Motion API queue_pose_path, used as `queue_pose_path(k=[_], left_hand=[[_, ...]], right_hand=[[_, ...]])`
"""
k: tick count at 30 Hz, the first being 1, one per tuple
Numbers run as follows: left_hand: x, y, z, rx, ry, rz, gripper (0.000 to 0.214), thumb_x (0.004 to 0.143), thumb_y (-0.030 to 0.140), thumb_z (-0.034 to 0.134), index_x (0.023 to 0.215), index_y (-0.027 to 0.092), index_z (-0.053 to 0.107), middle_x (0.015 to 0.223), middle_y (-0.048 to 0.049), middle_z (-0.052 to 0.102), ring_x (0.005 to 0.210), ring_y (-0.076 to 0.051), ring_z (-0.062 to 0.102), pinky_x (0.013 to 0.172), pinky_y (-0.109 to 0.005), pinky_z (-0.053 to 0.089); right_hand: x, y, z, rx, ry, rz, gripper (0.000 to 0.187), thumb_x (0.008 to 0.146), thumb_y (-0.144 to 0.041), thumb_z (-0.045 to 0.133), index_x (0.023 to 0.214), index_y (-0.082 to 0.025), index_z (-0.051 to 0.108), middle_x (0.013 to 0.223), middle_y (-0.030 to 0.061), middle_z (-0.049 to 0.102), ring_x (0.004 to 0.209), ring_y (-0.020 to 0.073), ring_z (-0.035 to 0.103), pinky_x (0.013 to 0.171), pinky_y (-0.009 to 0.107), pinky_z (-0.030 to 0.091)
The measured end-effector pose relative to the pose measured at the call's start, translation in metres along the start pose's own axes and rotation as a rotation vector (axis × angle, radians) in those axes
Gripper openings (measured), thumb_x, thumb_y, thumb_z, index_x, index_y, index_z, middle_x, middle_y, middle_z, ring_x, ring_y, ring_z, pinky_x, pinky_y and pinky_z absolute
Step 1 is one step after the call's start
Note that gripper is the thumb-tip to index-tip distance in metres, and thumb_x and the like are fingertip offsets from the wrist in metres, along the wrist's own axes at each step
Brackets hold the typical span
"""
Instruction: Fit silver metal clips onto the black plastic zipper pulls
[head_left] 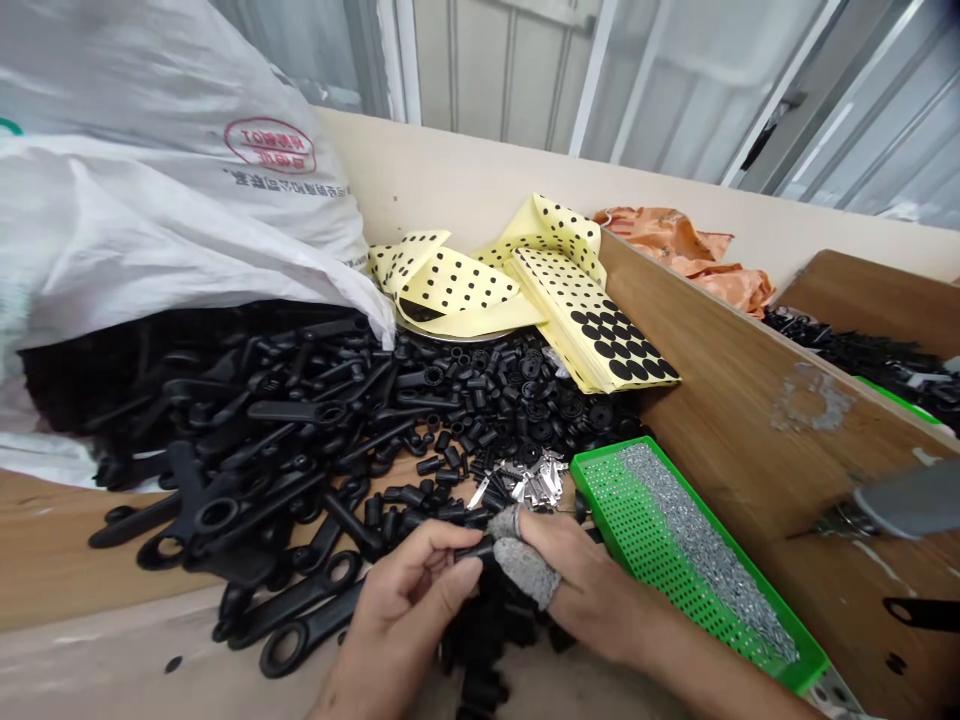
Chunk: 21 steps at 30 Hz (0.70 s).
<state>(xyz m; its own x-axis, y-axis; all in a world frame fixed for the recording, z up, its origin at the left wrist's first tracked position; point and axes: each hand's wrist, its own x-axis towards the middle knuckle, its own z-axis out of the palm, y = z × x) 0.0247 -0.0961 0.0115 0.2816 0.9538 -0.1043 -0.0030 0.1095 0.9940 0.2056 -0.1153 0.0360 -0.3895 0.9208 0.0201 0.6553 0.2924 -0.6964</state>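
1. Landmark: a long green perforated plastic tray (636, 535), with small silvery metal pieces (694, 530) banked along its side away from the hands.
2. Left hand (409, 600): left of the tray and farther from it; thumb and forefinger grip pinching a small black plastic part (480, 550).
3. Right hand (581, 580): nearer the tray, just left of it; rough grey fabric finger covers (529, 572); grip pressed together on the part's other end.
4. The part: left of the tray, between both sets of fingertips, its long axis apparently running crosswise from hand to hand; fingers hide most of it, so its exact form cannot be confirmed.
5. Left of the tray, on the tabletop (67, 600): smooth matt-black ring-ended levers (307, 632) and short black cylinders (431, 466). Thin, shiny metal strips (544, 480) lie near its far left corner.
6. Beyond the tray's far end: folded yellow sheets with round black dots (592, 315).
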Motion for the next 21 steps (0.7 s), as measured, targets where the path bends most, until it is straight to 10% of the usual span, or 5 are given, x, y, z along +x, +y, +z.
queue_pose_path(k=[7,12,21], left_hand=[[0.060,-0.003,-0.053,0.440,0.062,0.098,0.022,0.071,0.032,0.058,0.088,0.019,0.060,0.078,-0.0011,0.065,0.072,-0.019,0.060,0.063,-0.026,0.047],[0.087,-0.006,-0.077,0.971,0.043,0.174,0.016,0.076,0.026,0.046,0.083,0.020,0.059,0.067,0.0012,0.061,0.064,-0.018,0.059,0.062,-0.027,0.044],[0.098,-0.006,-0.078,1.141,-0.061,0.224,0.021,0.075,0.010,0.041,0.080,0.020,0.059,0.082,-0.0026,0.067,0.080,-0.020,0.062,0.072,-0.028,0.043]], right_hand=[[0.038,0.037,-0.017,-0.737,-0.015,0.142,0.014,0.078,-0.007,0.042,0.086,-0.015,0.050,0.092,0.0066,0.053,0.080,0.0182,0.050,0.067,0.028,0.038],[0.056,0.051,0.001,-0.848,-0.052,0.086,0.020,0.072,-0.005,0.046,0.088,-0.015,0.053,0.093,0.0095,0.053,0.085,0.0235,0.048,0.066,0.032,0.037],[0.064,0.050,0.001,-0.877,-0.058,0.059,0.015,0.069,-0.007,0.049,0.082,-0.014,0.053,0.086,0.0103,0.055,0.080,0.0227,0.049,0.065,0.032,0.037]])
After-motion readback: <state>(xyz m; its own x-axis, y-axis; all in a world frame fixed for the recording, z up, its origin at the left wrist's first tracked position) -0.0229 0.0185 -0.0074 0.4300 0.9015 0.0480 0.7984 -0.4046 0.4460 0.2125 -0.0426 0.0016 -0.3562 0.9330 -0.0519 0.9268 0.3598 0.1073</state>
